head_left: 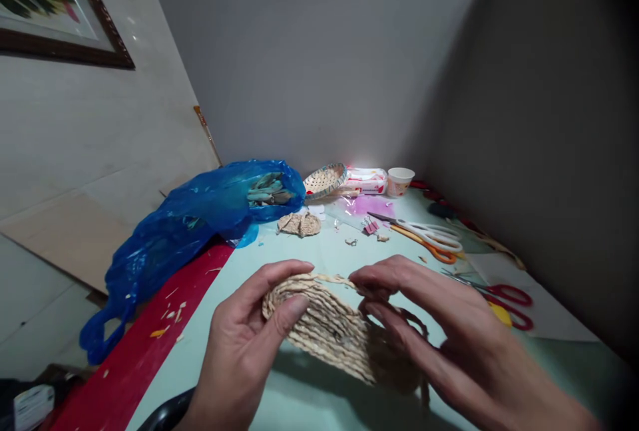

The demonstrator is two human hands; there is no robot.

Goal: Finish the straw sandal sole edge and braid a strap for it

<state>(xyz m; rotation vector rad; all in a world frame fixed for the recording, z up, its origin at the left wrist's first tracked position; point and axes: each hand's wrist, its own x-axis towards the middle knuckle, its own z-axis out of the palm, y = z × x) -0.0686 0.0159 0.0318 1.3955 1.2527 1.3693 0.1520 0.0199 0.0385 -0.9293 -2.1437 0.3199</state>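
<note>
A flat woven straw piece is held up over the pale green table in front of me. My left hand grips its left edge, thumb pressed on the weave and fingers curled behind. My right hand pinches a loose straw strand at the piece's top edge with fingertips together; its other fingers spread over the right side of the weave.
A blue plastic bag holding straw material lies at the left. A small woven disc, a small woven basket, a tissue pack, a paper cup, white-orange scissors and red scissors lie beyond. Grey boards wall the back and right.
</note>
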